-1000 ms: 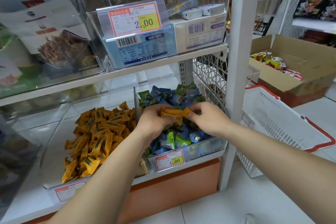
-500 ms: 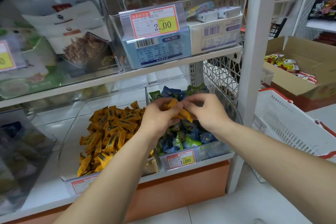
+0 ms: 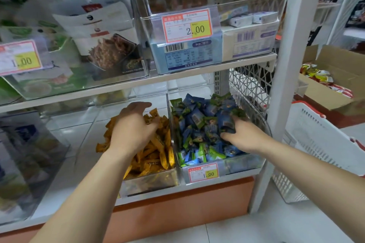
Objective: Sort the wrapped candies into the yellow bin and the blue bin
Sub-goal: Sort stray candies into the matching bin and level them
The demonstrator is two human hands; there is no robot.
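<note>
Candies are sitting in two heaps either side of the clear divider. The yellow candies are filling the yellow bin just left of it, and the blue candies, with green wrappers mixed in, are crowding the blue bin just right of it. No yellow wrapper is showing right of the divider at this moment.

The left hand is hovering palm-down over the yellow heap, left of the divider. Its fingertips are dipping out of sight among the wrappers, so I cannot tell whether it is gripping anything or letting go.

The right hand is digging in right of the divider, with fingers and thumb curling round a few blue candies near the far side of that bin.

By my reading, strays are being hunted out and handed across. Doing it well means opening the left hand low over the heap so nothing is hopping back over the divider. It also means raking the blue heap shallowly and turning wrappers up, since yellow pieces may be hiding underneath.

Further right of the divider, beyond the shelf's white post, a white basket is standing on the floor.
</note>
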